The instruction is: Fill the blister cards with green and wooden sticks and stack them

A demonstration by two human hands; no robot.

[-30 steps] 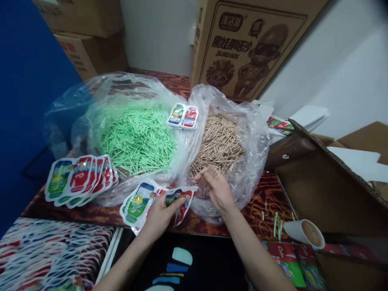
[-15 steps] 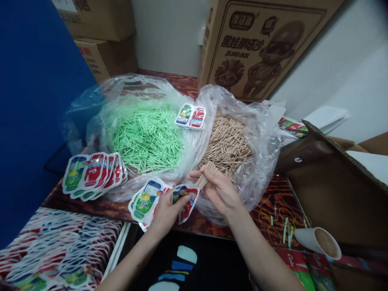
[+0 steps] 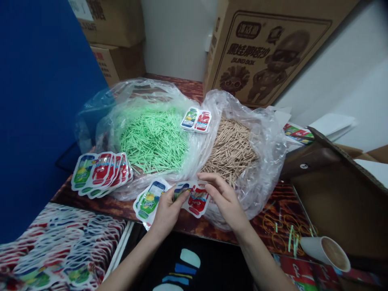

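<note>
My left hand (image 3: 167, 208) is closed on a small printed pouch (image 3: 199, 200) with a green soda-can half and a red cola-can half. Brownish sticks show through the pouch's red half. At its upper right edge is my right hand (image 3: 226, 198), thumb against the front and fingers curled over the top rim. Under and left of my left hand lie more pouches (image 3: 150, 200) of the same print. Behind the hands, brown sticks (image 3: 232, 147) fill an opened clear plastic bag (image 3: 269, 141), and light green sticks (image 3: 154, 139) fill another bag on the left.
Fanned pouches (image 3: 101, 173) lie at the left table edge; one small pouch (image 3: 196, 120) rests between the bags. A box of stacked pouches (image 3: 69, 246) stands lower left. At right are a paper cup (image 3: 325, 252), rubber bands (image 3: 273, 226), and an open carton (image 3: 321, 194). A large cardboard box (image 3: 257, 52) stands behind.
The bundle of brown sticks in my right hand has gone into the pouch's red half. My right hand now touches the pouch's edge. The camera view has shifted slightly.
</note>
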